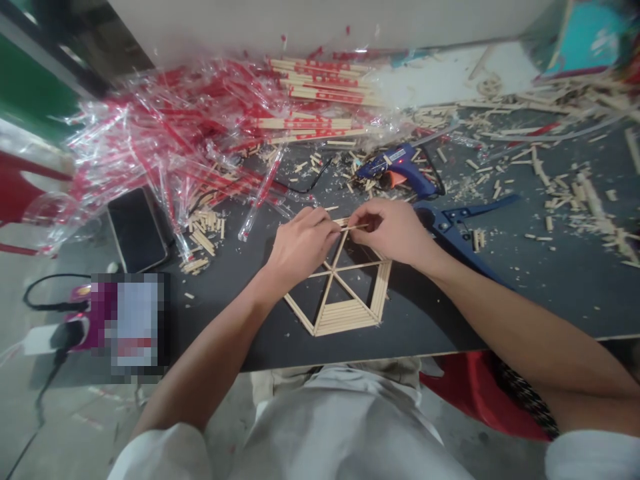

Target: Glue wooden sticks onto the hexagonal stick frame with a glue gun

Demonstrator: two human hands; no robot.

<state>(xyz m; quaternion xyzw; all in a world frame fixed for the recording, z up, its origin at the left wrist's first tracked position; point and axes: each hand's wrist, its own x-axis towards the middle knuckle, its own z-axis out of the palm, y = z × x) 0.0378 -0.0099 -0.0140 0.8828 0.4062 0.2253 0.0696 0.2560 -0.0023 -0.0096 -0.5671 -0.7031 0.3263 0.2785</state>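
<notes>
Head view: one spoked stick frame (350, 321) lies on the table (270, 347) before the person, with one glue gun (403, 165), one blue cutter (453, 233) and one phone (137, 230) around it. Both forearms angle inward; the right hand (393, 230) pinches one thin stick (357, 227) at the frame's far edge, while the left hand (303, 243) curls beside it, its grip hidden.

This is looking like a craft workshop: a glue gun (411, 168) and cutters (454, 230) are lying near a stick frame (350, 318), offcuts (580, 195) are littering the table's (550, 287) right edge, and wrappers (165, 127) are crowding its far left corner.
</notes>
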